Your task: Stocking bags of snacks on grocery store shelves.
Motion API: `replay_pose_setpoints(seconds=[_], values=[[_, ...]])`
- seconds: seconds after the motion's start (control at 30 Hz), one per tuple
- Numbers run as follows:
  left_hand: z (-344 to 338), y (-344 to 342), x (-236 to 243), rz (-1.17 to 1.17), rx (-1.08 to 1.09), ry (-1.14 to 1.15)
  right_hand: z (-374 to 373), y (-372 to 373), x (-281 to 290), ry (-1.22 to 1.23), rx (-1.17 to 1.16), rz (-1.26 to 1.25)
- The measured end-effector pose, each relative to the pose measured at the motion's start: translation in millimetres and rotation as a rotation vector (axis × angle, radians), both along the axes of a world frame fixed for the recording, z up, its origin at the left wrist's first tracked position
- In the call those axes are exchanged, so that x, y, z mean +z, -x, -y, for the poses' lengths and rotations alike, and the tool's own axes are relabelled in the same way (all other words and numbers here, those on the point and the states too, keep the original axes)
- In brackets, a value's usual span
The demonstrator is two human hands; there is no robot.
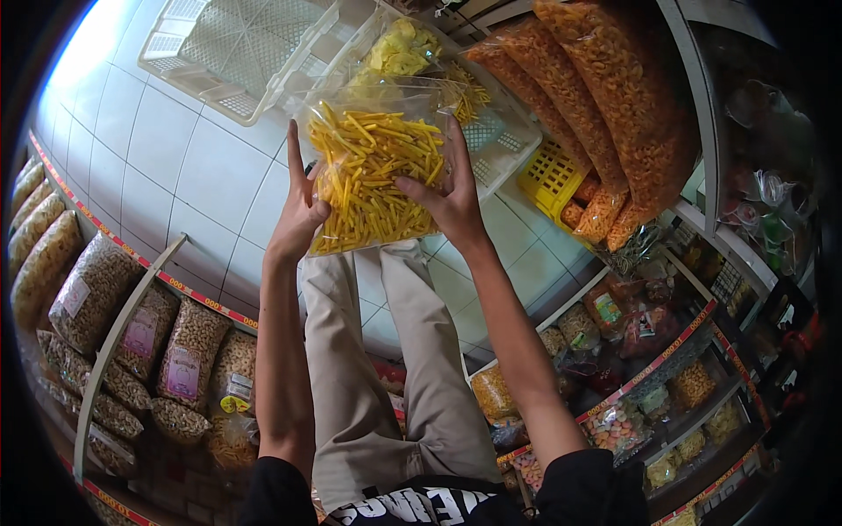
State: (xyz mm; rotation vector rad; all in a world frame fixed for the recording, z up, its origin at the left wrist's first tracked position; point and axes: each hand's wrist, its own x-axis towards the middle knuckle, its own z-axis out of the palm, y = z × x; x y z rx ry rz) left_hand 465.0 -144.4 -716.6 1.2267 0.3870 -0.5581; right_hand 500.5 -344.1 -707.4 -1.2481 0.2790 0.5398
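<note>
White tiled floor (175,167) below, flanked by snack shelves: bagged nuts (189,355) on the left rack, mixed small packets (614,425) on the right rack. Both hands raised in front of the camera, gripping one clear bag of yellow snack sticks (373,171) between them. Left hand (301,210) flat against the bag's left edge, fingers pointing up, thumb tucked onto its front. Right hand (449,195) clasped on the bag's right edge, thumb pressed across the front, fingers behind. Bag upright, held above beige trousers (386,368). Just beyond the bag, a white plastic basket (237,53) on the floor, holding another clear bag of pale yellow chips (399,48). Long bags of orange snacks (596,96) upper right, over a yellow crate (548,175).
</note>
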Motion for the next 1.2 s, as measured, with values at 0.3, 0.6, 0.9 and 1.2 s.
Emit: replay_pose_setpoints(seconds=[0.3,0.6,0.9,1.2], values=[[-11,42,-39,-0.157,0.149,0.274,16,13,-8,0.127,0.225,0.212],[-17,105,-106,-0.243,0.321,0.714,84,-18,-134,0.449,-0.312,-0.262],[-11,110,-146,-0.224,0.484,0.895,121,-38,-236,0.612,-0.236,-0.346],[-69,107,-116,-0.144,0.456,0.877,109,-13,-98,0.865,0.041,0.631]])
